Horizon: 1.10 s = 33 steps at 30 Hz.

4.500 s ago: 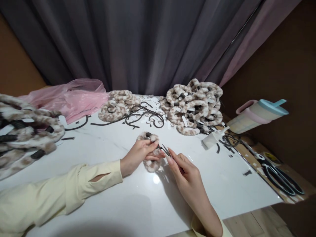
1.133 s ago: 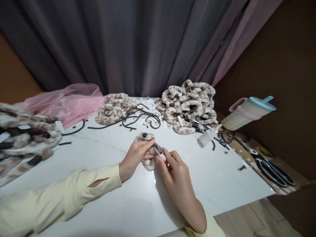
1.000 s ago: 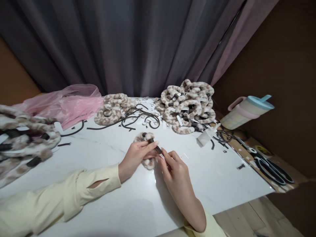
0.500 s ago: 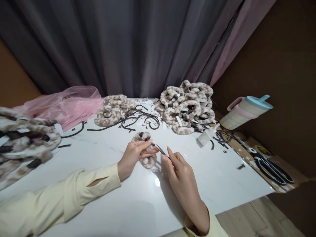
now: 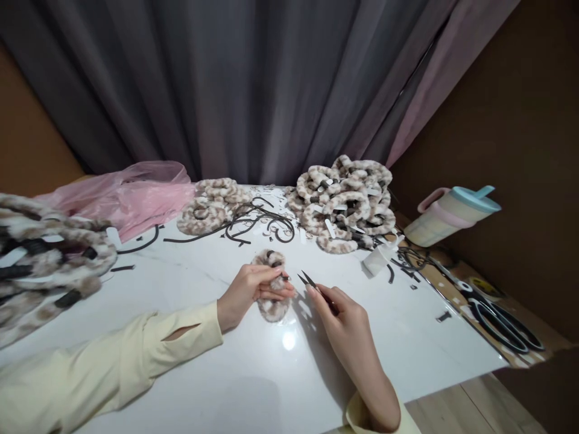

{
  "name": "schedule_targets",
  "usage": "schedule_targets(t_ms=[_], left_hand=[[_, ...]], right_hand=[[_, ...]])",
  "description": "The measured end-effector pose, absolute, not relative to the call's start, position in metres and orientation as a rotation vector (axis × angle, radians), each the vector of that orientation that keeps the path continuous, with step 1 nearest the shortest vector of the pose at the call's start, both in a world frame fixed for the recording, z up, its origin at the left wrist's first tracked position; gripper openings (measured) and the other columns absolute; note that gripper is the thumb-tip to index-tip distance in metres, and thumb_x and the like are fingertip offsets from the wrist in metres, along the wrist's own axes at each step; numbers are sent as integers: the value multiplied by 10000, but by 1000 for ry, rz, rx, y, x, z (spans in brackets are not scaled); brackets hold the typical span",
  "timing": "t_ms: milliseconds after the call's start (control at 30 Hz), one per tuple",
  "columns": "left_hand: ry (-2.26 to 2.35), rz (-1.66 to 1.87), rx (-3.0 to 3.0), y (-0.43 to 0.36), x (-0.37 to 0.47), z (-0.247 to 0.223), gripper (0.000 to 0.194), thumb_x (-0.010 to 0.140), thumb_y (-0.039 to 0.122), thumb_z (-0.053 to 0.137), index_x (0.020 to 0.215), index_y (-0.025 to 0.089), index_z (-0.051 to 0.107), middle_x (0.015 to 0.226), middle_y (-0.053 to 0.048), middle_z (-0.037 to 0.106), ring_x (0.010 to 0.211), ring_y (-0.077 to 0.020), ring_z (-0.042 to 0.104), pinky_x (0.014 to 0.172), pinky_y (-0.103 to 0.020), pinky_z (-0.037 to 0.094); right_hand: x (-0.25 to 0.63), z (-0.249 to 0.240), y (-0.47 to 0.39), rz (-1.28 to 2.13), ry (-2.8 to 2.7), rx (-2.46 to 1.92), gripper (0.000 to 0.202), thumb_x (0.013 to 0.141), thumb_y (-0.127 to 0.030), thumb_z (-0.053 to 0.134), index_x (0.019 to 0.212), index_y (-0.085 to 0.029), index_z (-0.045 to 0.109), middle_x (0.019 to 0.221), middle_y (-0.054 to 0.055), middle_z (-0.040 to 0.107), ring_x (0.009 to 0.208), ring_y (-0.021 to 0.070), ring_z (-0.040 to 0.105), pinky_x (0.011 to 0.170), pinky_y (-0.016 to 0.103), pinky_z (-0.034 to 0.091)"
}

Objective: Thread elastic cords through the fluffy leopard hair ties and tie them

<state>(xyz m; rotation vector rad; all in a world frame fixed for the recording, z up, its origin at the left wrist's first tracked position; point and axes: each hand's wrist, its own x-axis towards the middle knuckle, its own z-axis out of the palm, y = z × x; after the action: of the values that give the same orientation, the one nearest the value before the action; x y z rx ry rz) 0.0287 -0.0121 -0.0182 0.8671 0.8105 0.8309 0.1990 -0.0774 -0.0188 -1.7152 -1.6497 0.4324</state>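
Snips [image 5: 313, 284] have backed off the ring [image 5: 274, 310], well inside the table edge [image 5: 468, 331].

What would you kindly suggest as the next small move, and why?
Perhaps bring the pointed tool in the right hand to the short black end by the left hand: the tool points that way but does not touch it, and the left hand is holding the fluffy piece.
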Motion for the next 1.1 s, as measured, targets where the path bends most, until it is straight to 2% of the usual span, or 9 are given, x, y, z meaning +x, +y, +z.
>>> schedule_targets(t_ms=[67, 200, 267, 367, 433, 533, 633, 867, 1100], left_hand=[[801, 824, 867, -12, 29, -18, 307, 683, 355, 698, 791, 70, 659, 727, -114, 715, 723, -251, 704, 672, -277, 539], [799, 806, 876, -12, 29, -17, 309, 664, 350, 705, 773, 65, 657, 704, -110, 709, 698, -249, 701, 663, -285, 539], [803, 796, 892, -12, 29, -17, 313, 664, 354, 705, 774, 64, 658, 699, -109, 708, 694, -243, 700, 657, -280, 537], [809, 782, 905, -12, 28, -17, 317, 668, 360, 704, 778, 66, 659, 699, -107, 709, 695, -239, 700, 654, -277, 536], [809, 777, 912, -12, 28, -17, 318, 674, 361, 701, 785, 66, 660, 701, -108, 710, 698, -240, 699, 658, -280, 537], [798, 767, 936, -13, 27, -18, 331, 685, 363, 695, 814, 60, 662, 716, -115, 714, 715, -250, 700, 687, -301, 538], [791, 760, 962, -13, 26, -20, 357, 692, 370, 693, 855, 54, 667, 736, -124, 720, 708, -251, 700, 707, -320, 537], [754, 727, 993, -13, 28, -20, 332, 709, 368, 682, 841, 64, 692, 744, -124, 725, 702, -238, 700, 715, -310, 532], [772, 699, 1039, -15, 28, -19, 302, 729, 373, 663, 713, 74, 700, 703, -114, 716, 650, -221, 693, 660, -279, 524]], right_hand=[[205, -21, -77, 372, -1696, -1871, 345, 894, -472, 417, 809, -184, 587, 614, 11, 574, 546, 154, 528, 517, 249, 352], [216, -25, -77, 208, -1832, -2148, 282, 908, -452, 391, 849, -202, 508, 574, 5, 584, 499, 190, 534, 460, 264, 316], [224, -25, -76, 102, -1905, -2129, 254, 904, -427, 413, 833, -203, 509, 666, 36, 617, 580, 211, 569, 486, 277, 347], [236, -20, -76, -34, -1918, -1931, 253, 886, -417, 459, 828, -193, 560, 823, 89, 631, 785, 252, 584, 628, 331, 430], [241, -11, -77, 27, -1881, -1778, 264, 897, -403, 446, 833, -193, 592, 850, 92, 634, 808, 238, 578, 672, 337, 445], [235, 3, -77, 296, -1930, -1571, 226, 916, -333, 437, 855, -203, 610, 835, 65, 643, 748, 188, 582, 631, 292, 452], [217, 10, -70, 426, -2078, -1438, 144, 908, -248, 463, 892, -194, 595, 843, 64, 637, 774, 183, 578, 640, 285, 455], [195, 4, -50, 395, -2260, -1318, 181, 869, -73, 441, 767, -174, 551, 689, 37, 569, 674, 168, 520, 581, 268, 407], [197, 3, -51, 336, -2273, -1250, 212, 857, -49, 401, 746, -171, 535, 676, 38, 549, 671, 167, 481, 589, 269, 377]])
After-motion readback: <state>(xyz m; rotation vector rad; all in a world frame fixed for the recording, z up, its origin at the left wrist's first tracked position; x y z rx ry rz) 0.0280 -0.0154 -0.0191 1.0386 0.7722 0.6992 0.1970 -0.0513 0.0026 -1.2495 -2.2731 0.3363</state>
